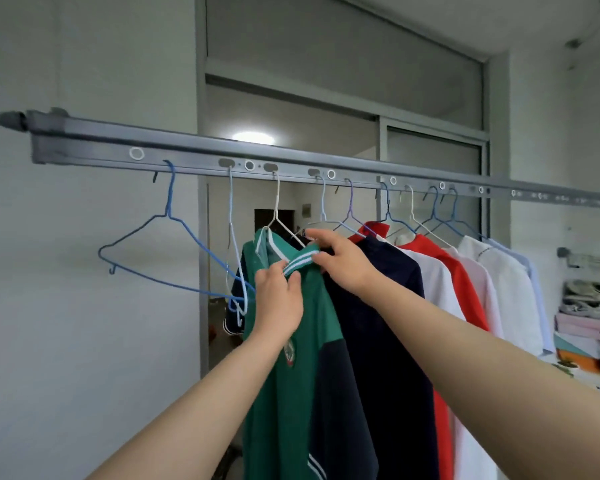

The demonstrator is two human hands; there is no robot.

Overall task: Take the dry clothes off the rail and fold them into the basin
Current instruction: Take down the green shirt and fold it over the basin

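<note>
Pinching green shirt [284, 410] collar w/ L grip [279, 301] + R grip [343, 263], under rail [291, 161]

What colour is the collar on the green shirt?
The collar of the green shirt is green with white stripes, clearest in the head view.

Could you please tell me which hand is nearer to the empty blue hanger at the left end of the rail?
Left. The left hand pinches the green shirt by its collar, right beside the empty blue hanger at its right tip; the right hand grips that collar farther right.
</note>
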